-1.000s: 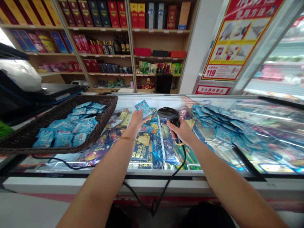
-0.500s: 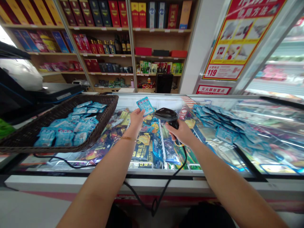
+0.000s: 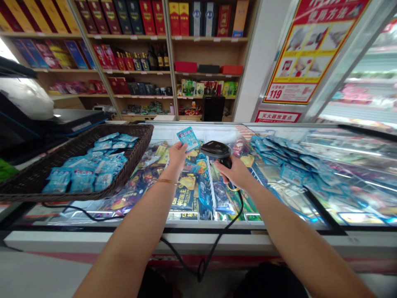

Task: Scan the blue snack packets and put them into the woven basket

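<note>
Pinched in my left hand (image 3: 178, 155) is a small light-blue packet (image 3: 187, 139), its printed face with a barcode turned toward me. My right hand (image 3: 233, 170) is wrapped round the handle of a black barcode scanner (image 3: 216, 149). The scanner's head points left at the packet, with a small gap between them. From the handle a black cable (image 3: 221, 234) loops down over the freezer's front edge. Similar blue packets (image 3: 83, 169) lie in a brown wicker basket (image 3: 144, 142) on the left. Another spread pile of blue packets (image 3: 294, 163) rests on the glass at the right.
Beneath both hands is a chest freezer (image 3: 124, 236) with a glass top and bagged frozen goods (image 3: 184, 194) inside. A dark scale-like device (image 3: 77, 120) stands behind the basket. Shelves (image 3: 139, 72) with boxes and bottles line the back. A red-and-yellow poster (image 3: 310, 54) hangs at right.
The view has shifted very slightly. Both hands keep their grip, and the packet and scanner stay almost in the same place relative to each other.
</note>
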Demonstrator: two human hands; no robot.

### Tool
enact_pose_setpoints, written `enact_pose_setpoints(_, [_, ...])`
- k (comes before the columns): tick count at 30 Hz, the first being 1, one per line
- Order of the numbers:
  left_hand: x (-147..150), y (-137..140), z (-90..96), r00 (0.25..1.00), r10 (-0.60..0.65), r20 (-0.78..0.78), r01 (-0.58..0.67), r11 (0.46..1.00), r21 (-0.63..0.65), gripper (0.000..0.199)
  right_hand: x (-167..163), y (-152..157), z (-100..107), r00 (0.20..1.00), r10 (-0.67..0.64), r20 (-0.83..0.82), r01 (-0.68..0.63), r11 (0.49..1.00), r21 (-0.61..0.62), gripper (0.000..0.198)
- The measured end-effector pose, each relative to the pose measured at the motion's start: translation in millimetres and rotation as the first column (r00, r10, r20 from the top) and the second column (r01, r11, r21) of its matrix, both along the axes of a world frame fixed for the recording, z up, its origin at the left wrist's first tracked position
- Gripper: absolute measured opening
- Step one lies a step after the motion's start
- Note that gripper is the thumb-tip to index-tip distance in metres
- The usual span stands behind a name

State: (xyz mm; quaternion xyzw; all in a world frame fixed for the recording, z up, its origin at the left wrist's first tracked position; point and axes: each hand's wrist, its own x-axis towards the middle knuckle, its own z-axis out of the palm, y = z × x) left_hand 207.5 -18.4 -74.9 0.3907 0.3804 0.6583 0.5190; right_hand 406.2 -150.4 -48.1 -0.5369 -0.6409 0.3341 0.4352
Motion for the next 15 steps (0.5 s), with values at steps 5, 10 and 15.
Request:
enact_pose_setpoints(5, [7.0, -7.4, 2.0, 0.999, 0.015, -0.039, -0.018, 0.997, -0.070, 0.016, 2.7, 1.5, 6.1, 0.996, -0.032, -0.085, 0.029, 0.999, -0.041, 0.028])
enact_pose_setpoints(10, [42.2, -11.5, 19.9, 0.998, 0.051, 0.040, -0.039, 0.967, -0.252, 0.023, 33.8, 3.5, 18.6, 0.969, -0.104, -0.222, 0.090, 0.993, -0.075, 0.032])
enact_pose_setpoints(15, [124.4, -6.4, 43.8, 0.994, -0.085, 0.071, 0.101, 0.955, -0.280, 0.027, 108.0, -15.9, 36.1, 0.933, -0.213, -0.291, 0.211, 0.977, -0.041, 0.033])
